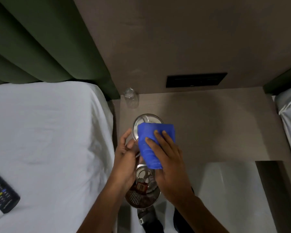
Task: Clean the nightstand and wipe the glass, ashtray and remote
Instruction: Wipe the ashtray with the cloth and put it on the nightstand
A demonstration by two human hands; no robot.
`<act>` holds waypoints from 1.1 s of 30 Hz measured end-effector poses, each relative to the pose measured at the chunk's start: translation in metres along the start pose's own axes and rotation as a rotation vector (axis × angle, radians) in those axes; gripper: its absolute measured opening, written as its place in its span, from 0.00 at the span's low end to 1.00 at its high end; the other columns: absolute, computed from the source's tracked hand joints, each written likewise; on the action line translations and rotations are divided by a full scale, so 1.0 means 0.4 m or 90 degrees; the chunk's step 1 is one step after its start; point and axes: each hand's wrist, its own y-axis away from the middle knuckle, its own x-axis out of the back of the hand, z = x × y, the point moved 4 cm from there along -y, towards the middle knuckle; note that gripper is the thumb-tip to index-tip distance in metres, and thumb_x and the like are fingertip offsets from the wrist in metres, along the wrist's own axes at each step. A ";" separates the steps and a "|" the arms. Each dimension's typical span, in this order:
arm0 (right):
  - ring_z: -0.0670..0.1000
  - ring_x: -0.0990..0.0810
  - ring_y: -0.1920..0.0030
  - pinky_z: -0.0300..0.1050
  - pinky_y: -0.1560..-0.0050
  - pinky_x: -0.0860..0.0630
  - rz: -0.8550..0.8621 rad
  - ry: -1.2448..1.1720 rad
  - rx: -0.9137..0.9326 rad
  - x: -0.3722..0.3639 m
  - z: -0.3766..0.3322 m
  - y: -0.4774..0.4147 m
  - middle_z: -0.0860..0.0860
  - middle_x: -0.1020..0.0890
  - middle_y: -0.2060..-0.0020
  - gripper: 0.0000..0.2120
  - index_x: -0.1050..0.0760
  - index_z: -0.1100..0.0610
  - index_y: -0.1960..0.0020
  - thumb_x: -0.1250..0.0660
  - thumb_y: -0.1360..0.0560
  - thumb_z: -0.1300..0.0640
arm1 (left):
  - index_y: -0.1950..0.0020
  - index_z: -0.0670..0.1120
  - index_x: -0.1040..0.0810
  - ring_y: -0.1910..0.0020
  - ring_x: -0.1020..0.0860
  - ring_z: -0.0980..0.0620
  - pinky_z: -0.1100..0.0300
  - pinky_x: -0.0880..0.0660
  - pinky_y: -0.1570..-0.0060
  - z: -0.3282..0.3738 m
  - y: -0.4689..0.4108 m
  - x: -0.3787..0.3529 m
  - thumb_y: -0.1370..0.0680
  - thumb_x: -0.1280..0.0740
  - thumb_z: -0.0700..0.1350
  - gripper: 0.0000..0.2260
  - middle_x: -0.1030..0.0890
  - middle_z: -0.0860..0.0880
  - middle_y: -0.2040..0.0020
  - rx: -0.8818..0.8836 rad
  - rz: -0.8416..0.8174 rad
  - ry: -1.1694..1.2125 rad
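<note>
The left hand [124, 153] grips the ashtray [142, 122] by its rim, tilting it steady. The right hand [165, 153] presses a blue cloth [155, 132] flat against it, apparently to wipe it over the bin [142, 197].

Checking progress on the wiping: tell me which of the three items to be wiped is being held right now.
The ashtray, gripped by the left hand under the blue cloth. The glass stands on the nightstand; the remote lies on the bed.

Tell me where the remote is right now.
In the head view, the remote lies on the white bed sheet at the lower left, well left of both hands and off the nightstand.
</note>
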 end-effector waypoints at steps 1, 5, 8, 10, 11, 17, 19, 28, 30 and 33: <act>0.52 0.43 0.25 0.51 0.32 0.40 0.027 -0.003 -0.030 0.009 0.029 0.004 0.46 0.39 0.27 0.32 0.34 0.49 0.29 0.37 0.32 0.65 | 0.41 0.51 0.23 0.61 0.15 0.53 0.61 0.20 0.67 -0.023 -0.018 -0.011 0.21 0.36 0.37 0.12 0.13 0.47 0.54 0.025 -0.007 0.009; 0.53 0.41 0.26 0.56 0.29 0.37 0.031 -0.102 -0.154 0.017 0.171 0.004 0.48 0.35 0.29 0.32 0.35 0.49 0.30 0.35 0.29 0.70 | 0.54 0.47 0.19 0.66 0.16 0.55 0.62 0.20 0.67 -0.135 -0.117 -0.065 0.20 0.37 0.40 0.08 0.15 0.50 0.64 0.125 0.027 -0.028; 0.56 0.36 0.27 0.48 0.28 0.37 0.042 -0.172 -0.197 0.034 0.253 0.010 0.46 0.32 0.31 0.33 0.34 0.48 0.32 0.35 0.30 0.75 | 0.56 0.43 0.20 0.67 0.16 0.50 0.57 0.17 0.67 -0.170 -0.246 -0.095 0.19 0.39 0.37 0.10 0.15 0.46 0.66 0.169 0.115 0.022; 0.57 0.32 0.29 0.50 0.30 0.34 0.055 -0.190 -0.215 0.052 0.303 0.014 0.47 0.30 0.32 0.33 0.32 0.50 0.32 0.35 0.30 0.76 | 0.53 0.39 0.23 0.61 0.17 0.46 0.54 0.16 0.64 -0.167 -0.351 -0.118 0.18 0.41 0.36 0.08 0.17 0.41 0.60 0.175 0.161 0.051; 0.57 0.31 0.30 0.54 0.31 0.32 0.053 -0.197 -0.231 0.061 0.346 0.010 0.47 0.29 0.33 0.34 0.32 0.49 0.32 0.35 0.31 0.76 | 0.51 0.38 0.24 0.59 0.19 0.45 0.54 0.17 0.66 -0.172 -0.414 -0.137 0.18 0.41 0.37 0.07 0.19 0.40 0.58 0.173 0.181 0.046; 0.52 0.30 0.30 0.57 0.30 0.34 -0.016 -0.269 -0.263 0.072 0.460 0.009 0.50 0.26 0.32 0.29 0.30 0.47 0.33 0.38 0.26 0.73 | 0.48 0.44 0.24 0.73 0.18 0.55 0.60 0.21 0.59 -0.159 -0.587 -0.198 0.19 0.36 0.41 0.03 0.20 0.47 0.60 0.158 0.212 -0.028; 0.52 0.31 0.29 0.60 0.29 0.35 -0.049 -0.299 -0.255 0.062 0.481 0.003 0.50 0.27 0.31 0.28 0.29 0.50 0.32 0.39 0.26 0.74 | 0.43 0.42 0.24 0.73 0.18 0.54 0.59 0.20 0.55 -0.155 -0.631 -0.213 0.19 0.36 0.40 0.07 0.18 0.45 0.58 0.156 0.222 -0.030; 0.49 0.27 0.32 0.47 0.30 0.34 -0.079 -0.375 -0.222 0.069 0.461 -0.035 0.54 0.25 0.33 0.26 0.27 0.53 0.35 0.38 0.26 0.75 | 0.41 0.34 0.24 0.65 0.21 0.50 0.58 0.20 0.56 -0.169 -0.698 -0.217 0.21 0.37 0.34 0.10 0.20 0.39 0.52 0.150 0.273 -0.087; 0.44 0.26 0.35 0.34 0.34 0.33 -0.080 -0.356 -0.220 0.088 0.457 -0.046 0.53 0.25 0.34 0.27 0.27 0.49 0.36 0.38 0.27 0.75 | 0.48 0.37 0.23 0.65 0.20 0.52 0.62 0.20 0.60 -0.169 -0.692 -0.218 0.21 0.36 0.36 0.05 0.20 0.40 0.50 0.155 0.263 -0.101; 0.33 0.24 0.42 0.23 0.43 0.33 -0.094 -0.311 -0.248 0.097 0.447 -0.056 0.48 0.24 0.36 0.29 0.32 0.43 0.36 0.37 0.26 0.73 | 0.37 0.38 0.24 0.57 0.20 0.52 0.56 0.19 0.51 -0.163 -0.674 -0.221 0.20 0.35 0.41 0.12 0.19 0.41 0.43 0.189 0.199 -0.154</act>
